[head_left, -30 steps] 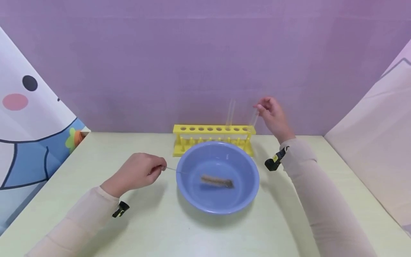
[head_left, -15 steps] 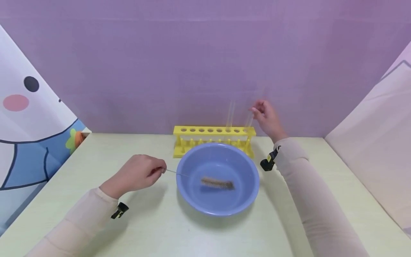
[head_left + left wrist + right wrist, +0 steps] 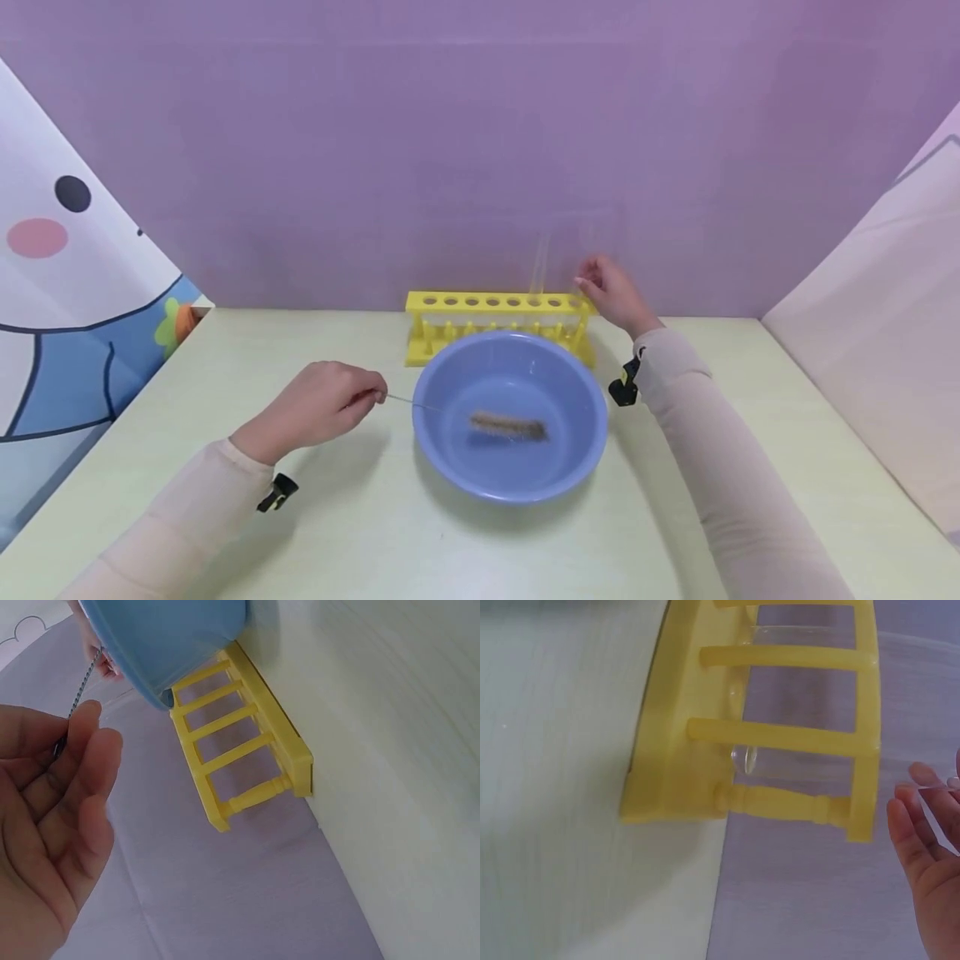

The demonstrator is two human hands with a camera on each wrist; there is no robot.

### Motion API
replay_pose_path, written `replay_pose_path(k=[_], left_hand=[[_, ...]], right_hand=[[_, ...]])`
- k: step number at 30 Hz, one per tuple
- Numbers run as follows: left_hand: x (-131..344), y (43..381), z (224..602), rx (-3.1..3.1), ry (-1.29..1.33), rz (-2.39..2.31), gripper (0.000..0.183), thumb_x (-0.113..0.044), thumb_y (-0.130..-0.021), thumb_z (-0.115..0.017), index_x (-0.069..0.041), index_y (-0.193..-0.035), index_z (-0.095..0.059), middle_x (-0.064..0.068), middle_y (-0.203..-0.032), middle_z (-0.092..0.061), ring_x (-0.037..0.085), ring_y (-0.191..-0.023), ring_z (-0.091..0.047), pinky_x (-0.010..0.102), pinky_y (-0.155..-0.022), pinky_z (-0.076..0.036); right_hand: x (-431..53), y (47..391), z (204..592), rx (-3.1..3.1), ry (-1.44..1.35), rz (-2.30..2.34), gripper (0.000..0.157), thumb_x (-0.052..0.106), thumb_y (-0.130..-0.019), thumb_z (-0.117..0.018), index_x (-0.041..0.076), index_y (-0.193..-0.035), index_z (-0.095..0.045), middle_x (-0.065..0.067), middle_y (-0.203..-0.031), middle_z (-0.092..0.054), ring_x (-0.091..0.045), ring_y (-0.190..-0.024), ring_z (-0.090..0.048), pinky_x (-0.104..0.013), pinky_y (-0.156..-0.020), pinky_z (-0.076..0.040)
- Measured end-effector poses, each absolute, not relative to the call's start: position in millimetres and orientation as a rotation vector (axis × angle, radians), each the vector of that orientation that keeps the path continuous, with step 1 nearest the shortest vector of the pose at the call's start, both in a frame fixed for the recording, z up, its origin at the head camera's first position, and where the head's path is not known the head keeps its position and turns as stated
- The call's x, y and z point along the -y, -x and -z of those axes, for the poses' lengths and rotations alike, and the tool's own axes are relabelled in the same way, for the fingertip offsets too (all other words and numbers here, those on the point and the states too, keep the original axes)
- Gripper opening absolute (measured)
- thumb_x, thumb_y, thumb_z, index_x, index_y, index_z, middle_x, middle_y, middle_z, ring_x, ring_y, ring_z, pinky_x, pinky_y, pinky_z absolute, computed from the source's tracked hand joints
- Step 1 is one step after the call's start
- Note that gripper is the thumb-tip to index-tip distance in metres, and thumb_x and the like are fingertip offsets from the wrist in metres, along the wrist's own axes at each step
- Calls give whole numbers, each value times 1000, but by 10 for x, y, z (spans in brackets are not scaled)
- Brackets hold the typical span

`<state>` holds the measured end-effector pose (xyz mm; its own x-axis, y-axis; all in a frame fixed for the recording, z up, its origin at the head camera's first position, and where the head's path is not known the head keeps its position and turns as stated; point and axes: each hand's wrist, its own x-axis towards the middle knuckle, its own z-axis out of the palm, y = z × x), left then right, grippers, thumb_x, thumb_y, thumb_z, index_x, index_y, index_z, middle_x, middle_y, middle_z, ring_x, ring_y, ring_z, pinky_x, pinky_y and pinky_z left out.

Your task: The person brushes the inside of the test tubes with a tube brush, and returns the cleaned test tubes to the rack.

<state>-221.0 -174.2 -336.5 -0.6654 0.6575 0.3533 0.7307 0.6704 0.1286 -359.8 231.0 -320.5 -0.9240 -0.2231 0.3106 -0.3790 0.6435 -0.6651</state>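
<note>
My left hand [image 3: 318,408] pinches the thin twisted wire handle [image 3: 82,686] of a test tube brush [image 3: 508,426]. The brown bristle end reaches over the inside of the blue basin [image 3: 446,467]. At the back right, my right hand [image 3: 609,293] holds a clear test tube [image 3: 802,763] near its upper end, between thumb and fingers. That tube stands through the end hole of the yellow test tube rack [image 3: 450,302], its rounded bottom low by the rack's base in the right wrist view. A second clear test tube [image 3: 539,262] stands upright in the rack, one hole away.
The basin stands on the pale table [image 3: 360,525], just in front of the rack and overlapping its base in the head view. A purple cloth backdrop [image 3: 337,167] hangs behind the table. Printed cloths flank both sides.
My right hand has moved down and slightly left, lowering the test tube into the rack's end hole. The left hand and the brush have stayed nearly still over the basin.
</note>
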Motion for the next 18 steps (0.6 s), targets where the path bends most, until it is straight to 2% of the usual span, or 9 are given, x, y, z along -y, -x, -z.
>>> replay_pose_path(k=[10, 13, 18], left_hand=[[1754, 2222, 3369, 2603, 1129, 368, 21, 1, -82, -55, -15, -81, -68, -15, -69, -57, -3, -58, -45, 25, -61, -48], [1759, 2225, 3375, 2593, 1135, 363, 19, 1, -82, -58, -16, -80, -68, -15, -68, -56, -3, -57, -44, 24, -60, -47], [1757, 2228, 3375, 2552, 1144, 359, 14, -2, -81, -64, -16, -81, -70, -13, -71, -61, -2, -59, -50, 25, -61, -49]], right_hand=[[-2351, 3591, 3250, 2737, -447, -1170, 25, 13, -97, -51, -4, -113, -44, -19, -103, -53, -32, -93, -54, -41, -81, -45], [-2337, 3563, 3238, 2740, -450, -1170, 26, 13, -97, -50, -5, -114, -43, -22, -106, -53, -36, -100, -55, -46, -87, -45], [-2298, 3493, 3180, 2672, -419, -1217, 43, 20, -95, -54, -4, -125, -36, -24, -120, -46, -39, -113, -48, -52, -98, -39]])
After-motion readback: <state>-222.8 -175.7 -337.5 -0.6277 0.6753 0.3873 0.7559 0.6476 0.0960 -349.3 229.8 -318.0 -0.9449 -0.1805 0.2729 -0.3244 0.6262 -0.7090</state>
